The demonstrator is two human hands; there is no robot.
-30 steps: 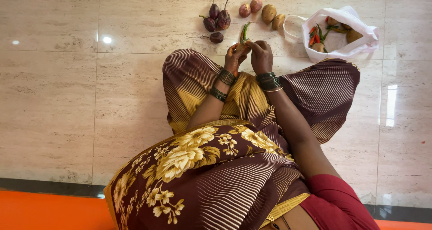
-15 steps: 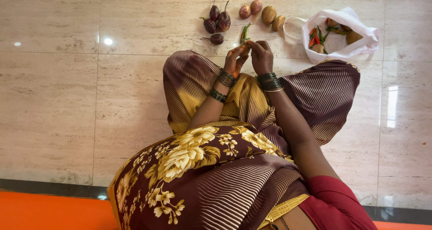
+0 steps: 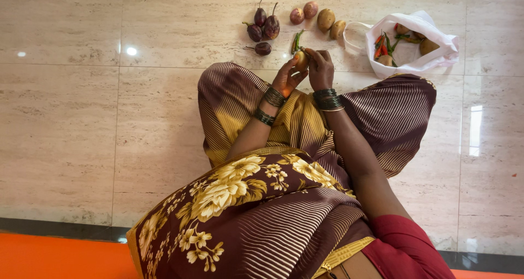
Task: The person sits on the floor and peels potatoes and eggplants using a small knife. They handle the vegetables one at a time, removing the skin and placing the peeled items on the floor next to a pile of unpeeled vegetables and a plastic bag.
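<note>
I sit cross-legged on a pale tiled floor in a maroon and gold patterned garment. My left hand point(image 3: 286, 78) cups a small round brownish vegetable point(image 3: 302, 60) just beyond my knees. My right hand point(image 3: 321, 69) meets it from the right, with its fingertips on the top of that vegetable. Both wrists wear dark bangles. A few green chillies point(image 3: 297, 40) lie on the floor just past my hands.
Several small purple eggplants point(image 3: 262, 27) lie ahead on the floor. To their right are two reddish round vegetables point(image 3: 304, 11) and two potatoes point(image 3: 332, 21). A white plastic bag point(image 3: 431, 54) at the right holds chillies and potatoes. An orange strip point(image 3: 54, 254) runs behind me.
My left hand has turned palm-up and opened a little, so the round vegetable now shows between my hands. My right hand's fingers have shifted onto its top.
</note>
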